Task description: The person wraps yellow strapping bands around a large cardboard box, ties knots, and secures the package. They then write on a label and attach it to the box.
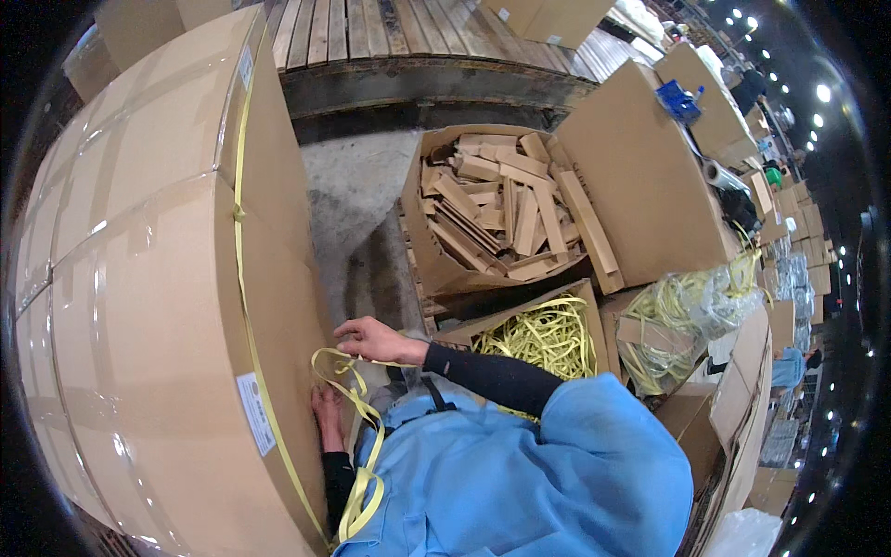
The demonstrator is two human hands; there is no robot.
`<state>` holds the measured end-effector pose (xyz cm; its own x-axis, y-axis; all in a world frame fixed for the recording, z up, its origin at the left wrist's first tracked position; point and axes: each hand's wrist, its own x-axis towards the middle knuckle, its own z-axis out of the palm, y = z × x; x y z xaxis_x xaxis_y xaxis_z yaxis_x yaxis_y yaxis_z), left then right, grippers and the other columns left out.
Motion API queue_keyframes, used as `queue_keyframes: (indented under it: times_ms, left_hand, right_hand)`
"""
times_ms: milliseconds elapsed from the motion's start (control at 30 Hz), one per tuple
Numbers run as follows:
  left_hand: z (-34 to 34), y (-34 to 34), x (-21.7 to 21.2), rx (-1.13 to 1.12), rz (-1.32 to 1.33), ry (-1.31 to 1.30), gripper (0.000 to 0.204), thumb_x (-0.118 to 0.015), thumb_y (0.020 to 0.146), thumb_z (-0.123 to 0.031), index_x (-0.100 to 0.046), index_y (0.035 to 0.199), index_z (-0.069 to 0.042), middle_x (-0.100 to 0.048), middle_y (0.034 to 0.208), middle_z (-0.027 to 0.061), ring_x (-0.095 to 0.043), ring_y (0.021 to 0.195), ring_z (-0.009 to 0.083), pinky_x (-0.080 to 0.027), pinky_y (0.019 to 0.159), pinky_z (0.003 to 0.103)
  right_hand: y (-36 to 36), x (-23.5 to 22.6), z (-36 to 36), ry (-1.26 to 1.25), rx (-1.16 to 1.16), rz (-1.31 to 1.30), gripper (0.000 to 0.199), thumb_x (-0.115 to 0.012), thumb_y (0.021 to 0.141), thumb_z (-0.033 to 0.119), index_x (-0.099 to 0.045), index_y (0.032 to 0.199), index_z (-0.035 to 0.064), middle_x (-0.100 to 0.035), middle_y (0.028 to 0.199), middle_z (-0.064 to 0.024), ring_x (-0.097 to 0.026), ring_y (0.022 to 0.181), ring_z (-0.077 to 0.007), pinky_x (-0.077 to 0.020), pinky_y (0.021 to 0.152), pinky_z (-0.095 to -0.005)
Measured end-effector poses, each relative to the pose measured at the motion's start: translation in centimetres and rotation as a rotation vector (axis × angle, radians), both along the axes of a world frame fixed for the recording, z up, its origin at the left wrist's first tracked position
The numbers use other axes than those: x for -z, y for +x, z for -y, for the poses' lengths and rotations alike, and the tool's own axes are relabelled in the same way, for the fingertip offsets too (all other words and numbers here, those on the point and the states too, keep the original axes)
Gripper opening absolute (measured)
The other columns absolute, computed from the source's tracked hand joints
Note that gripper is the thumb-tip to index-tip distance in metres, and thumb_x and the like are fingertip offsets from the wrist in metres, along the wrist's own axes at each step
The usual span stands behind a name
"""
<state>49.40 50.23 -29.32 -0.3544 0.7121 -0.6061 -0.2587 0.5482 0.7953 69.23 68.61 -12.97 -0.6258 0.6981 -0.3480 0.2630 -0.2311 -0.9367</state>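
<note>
Tall stacked brown cartons (pixel 139 269) stand at my left, with a yellow packing strap (pixel 239 251) running down their near side. My right hand (pixel 379 340) is beside the carton's edge, its fingers closed on the loose end of yellow strap (pixel 357 399). That loose length loops below the fingers and hangs down over my blue clothing. Lower down, my left hand (pixel 328 410) rests against the carton's side with fingers stretched upward; part of it is hidden. A white label (pixel 256 414) is stuck on the carton next to the strap.
A large carton (pixel 422 232) of cardboard edge pieces stands ahead on a pallet. Nearer, a box (pixel 594 325) holds tangled yellow strap, with a clear plastic bag (pixel 691 306) of more strap beside it. A tall carton (pixel 640 176) bears a blue tool (pixel 679 102). Wooden slats (pixel 371 32) lie beyond.
</note>
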Motion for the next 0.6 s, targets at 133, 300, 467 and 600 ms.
queue_keyframes:
  times_ms: [133,300,467,600]
  left_hand:
    - [2.5,-0.8,0.1,0.464,-0.579,0.173,0.044,-0.059,0.099,-0.027,-0.046,0.129,0.001,-0.067,0.105,0.0158,-0.067,0.096,0.0278,-0.054,0.084,0.044]
    - [-1.0,-1.0,3.5,0.419,-0.621,0.003,0.041,-0.062,0.098,-0.025,-0.046,0.125,0.001,-0.067,0.097,0.0151,-0.068,0.085,0.0269,-0.056,0.073,0.043]
    - [-15.5,-2.9,5.7,0.260,-0.291,-0.236,0.041,-0.062,0.097,-0.025,-0.046,0.125,0.000,-0.067,0.095,0.0147,-0.068,0.083,0.0265,-0.055,0.071,0.043]
    - [-29.1,-5.8,5.8,0.259,-0.279,-0.288,0.040,-0.063,0.097,-0.025,-0.046,0.124,0.000,-0.067,0.094,0.0143,-0.068,0.081,0.0262,-0.055,0.069,0.043]
  right_hand:
    - [-4.1,1.1,-6.1,0.040,-0.133,-0.011,0.044,-0.070,0.094,0.023,-0.061,0.127,-0.0041,-0.068,0.084,-0.0074,-0.060,0.067,-0.0109,-0.0498,0.058,-0.0289]
    - [-7.0,3.4,-16.0,-0.067,-0.247,-0.007,0.040,-0.065,0.093,0.018,-0.061,0.126,-0.0052,-0.068,0.082,-0.0096,-0.061,0.067,-0.0121,-0.0504,0.058,-0.0299]
    - [-8.0,5.6,-28.5,0.200,-0.304,0.113,0.047,-0.068,0.088,0.025,-0.063,0.128,0.0001,-0.071,0.085,-0.0169,-0.069,0.076,-0.0271,-0.0552,0.072,-0.0405]
    - [-5.4,4.0,-42.2,0.228,-0.324,0.234,0.051,-0.069,0.085,0.028,-0.064,0.129,0.0028,-0.071,0.110,-0.0223,-0.069,0.102,-0.0377,-0.0540,0.090,-0.0449]
